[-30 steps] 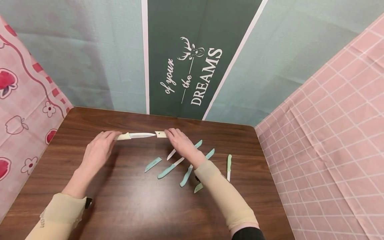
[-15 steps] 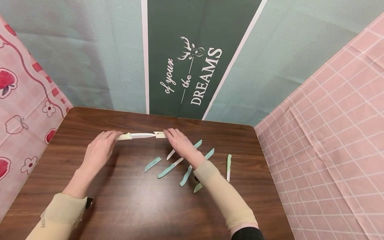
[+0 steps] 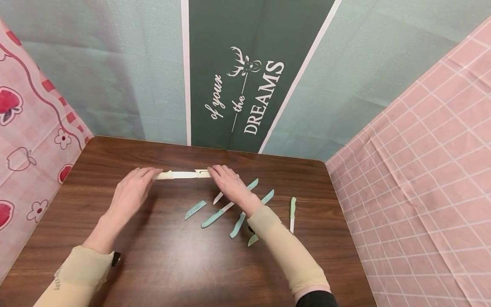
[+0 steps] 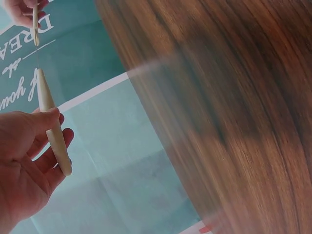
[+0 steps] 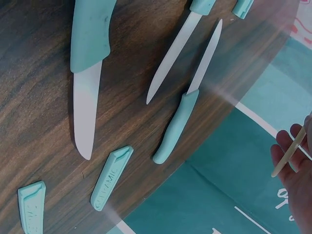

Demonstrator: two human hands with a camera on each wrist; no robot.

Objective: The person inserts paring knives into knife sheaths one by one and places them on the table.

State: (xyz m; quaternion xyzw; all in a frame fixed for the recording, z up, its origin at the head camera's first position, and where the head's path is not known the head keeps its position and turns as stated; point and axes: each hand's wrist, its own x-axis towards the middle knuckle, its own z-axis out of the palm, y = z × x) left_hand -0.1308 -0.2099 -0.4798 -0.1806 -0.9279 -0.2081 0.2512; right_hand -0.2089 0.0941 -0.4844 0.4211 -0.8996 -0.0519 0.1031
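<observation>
In the head view, my left hand (image 3: 130,189) grips the cream handle (image 3: 164,175) of a white-bladed knife (image 3: 185,175), held level over the back of the table. My right hand (image 3: 230,183) pinches a cream blade sheath (image 3: 202,173), and the blade's front part is inside its mouth. The left wrist view shows the thumb and fingers on the handle (image 4: 54,129), with the sheath (image 4: 35,27) beyond. At the right edge of the right wrist view, my right hand (image 5: 297,180) has the sheath (image 5: 288,155) between its fingers.
Below my right hand lie teal knives (image 3: 212,219) with bare white blades and teal sheaths (image 3: 195,210) marked CERAMIC. Further right are a green knife (image 3: 293,209) and a green sheath (image 3: 253,240), partly behind my forearm. Fabric hangings (image 3: 161,85) rise behind the brown table (image 3: 172,273).
My left hand has moved right with the knife. The blade, whose tip was at the sheath's mouth, now sits partly inside it. My right hand has hardly moved.
</observation>
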